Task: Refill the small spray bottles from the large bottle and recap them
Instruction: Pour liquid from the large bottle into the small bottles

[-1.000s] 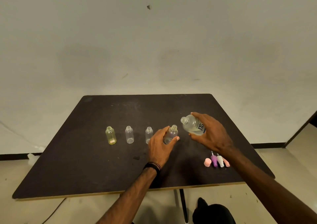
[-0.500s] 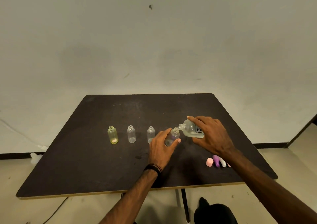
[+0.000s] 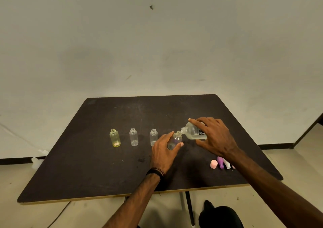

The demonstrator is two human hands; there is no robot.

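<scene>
My right hand point(image 3: 214, 137) grips the large clear bottle point(image 3: 192, 132), tipped to the left so its open mouth meets the neck of a small clear bottle point(image 3: 175, 139). My left hand point(image 3: 163, 151) holds that small bottle, slightly tilted, on the dark table point(image 3: 87, 166). To the left stand three more uncapped small bottles in a row: a yellowish one point(image 3: 115, 138), a clear one point(image 3: 133, 137) and another clear one point(image 3: 153, 137) partly behind my left hand. Spray caps lie at the front right: a pink cap point(image 3: 213, 163), a purple cap point(image 3: 221, 161) and a white cap point(image 3: 227, 164), partly hidden by my right forearm.
The table's front edge point(image 3: 122, 195) runs close to me, with a table leg point(image 3: 189, 208) and a dark shoe point(image 3: 220, 215) below it. A plain wall stands behind. A small white object point(image 3: 37, 161) lies on the floor at the left.
My right hand has lowered and tipped the large bottle further left until its mouth reached the small bottle's neck. My left hand has stayed on the small bottle.
</scene>
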